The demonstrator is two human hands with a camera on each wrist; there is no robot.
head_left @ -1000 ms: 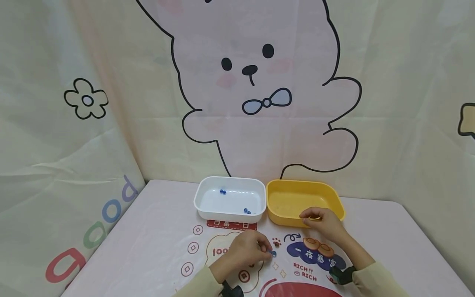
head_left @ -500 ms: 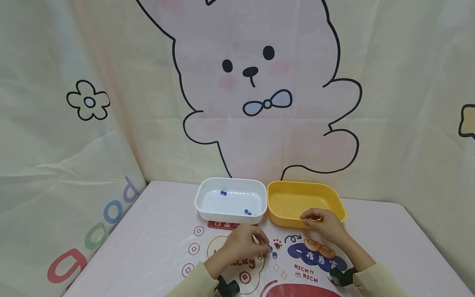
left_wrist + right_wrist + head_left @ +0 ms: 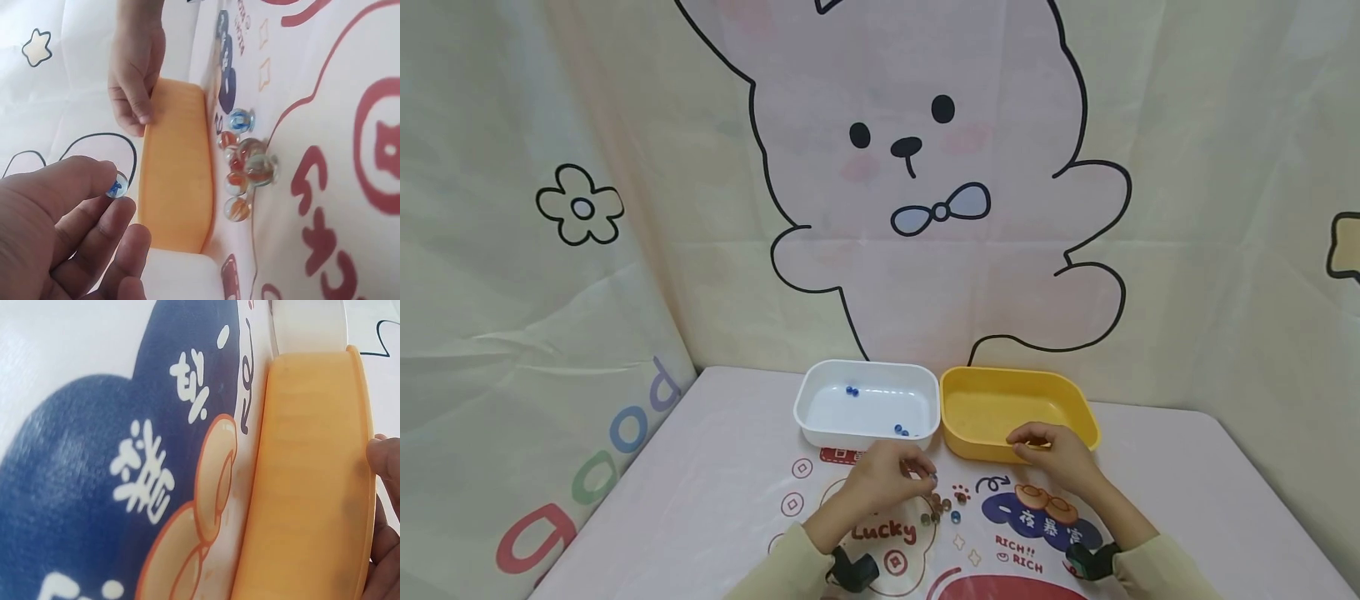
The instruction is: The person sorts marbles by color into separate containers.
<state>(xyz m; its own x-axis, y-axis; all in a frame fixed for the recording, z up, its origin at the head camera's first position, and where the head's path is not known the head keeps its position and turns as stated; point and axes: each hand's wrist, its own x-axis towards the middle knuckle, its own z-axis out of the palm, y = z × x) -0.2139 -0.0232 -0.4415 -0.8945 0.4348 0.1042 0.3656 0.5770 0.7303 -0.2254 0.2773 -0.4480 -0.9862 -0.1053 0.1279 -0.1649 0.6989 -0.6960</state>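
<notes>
Between thumb and index finger, the left hand (image 3: 887,479) (image 3: 69,225) pinches a clear marble with a blue swirl (image 3: 117,185), raised above the table in front of the white tray (image 3: 867,439). Below and to its right lie several loose marbles (image 3: 946,505) (image 3: 237,183), orange, clear and greenish, with a blue one (image 3: 955,517) (image 3: 240,120) beside them. Several blue marbles (image 3: 852,391) are inside the white tray. My right hand (image 3: 1060,454) (image 3: 387,506) grips the near rim of the yellow tray (image 3: 1000,451) (image 3: 306,475), thumb on one side and fingers on the other.
Both trays stand side by side at the back of the table (image 3: 715,433), against a printed curtain (image 3: 1210,317). The tablecloth carries printed drawings and lettering. Dark devices are strapped to both wrists.
The left hand has moved up and left from the loose marbles towards the white tray, lifting a marble, and more of the loose marbles show. The right hand stays at the yellow rim.
</notes>
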